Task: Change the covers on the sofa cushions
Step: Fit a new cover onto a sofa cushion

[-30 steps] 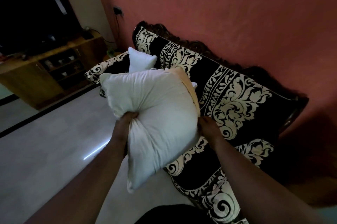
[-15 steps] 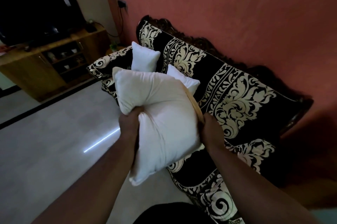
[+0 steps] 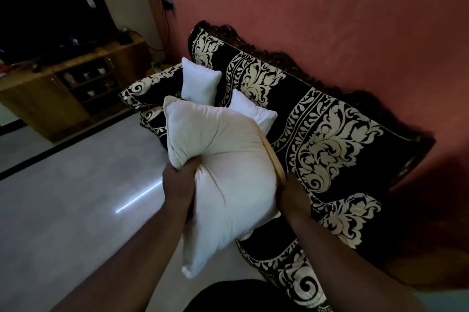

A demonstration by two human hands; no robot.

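I hold a bare white cushion [image 3: 228, 167] in the air in front of the black and cream patterned sofa [image 3: 330, 139]. My left hand [image 3: 179, 182] grips a bunch of its fabric on the left side. My right hand [image 3: 291, 192] grips its right edge, where a strip of tan cover [image 3: 275, 159] runs along the seam. Two more bare white cushions lean against the sofa back: one upright at the far end [image 3: 200, 83], one [image 3: 253, 111] partly hidden behind the held cushion.
A wooden cabinet [image 3: 63, 93] with open shelves stands at the far left under a dark screen. Pale floor tiles [image 3: 76, 197] spread to the left of the sofa. A pink wall [image 3: 304, 6] runs behind the sofa, with a socket and cable near its corner.
The held cushion has dropped lower and come closer to me, uncovering the two cushions on the sofa behind it. Both hands keep their grip.
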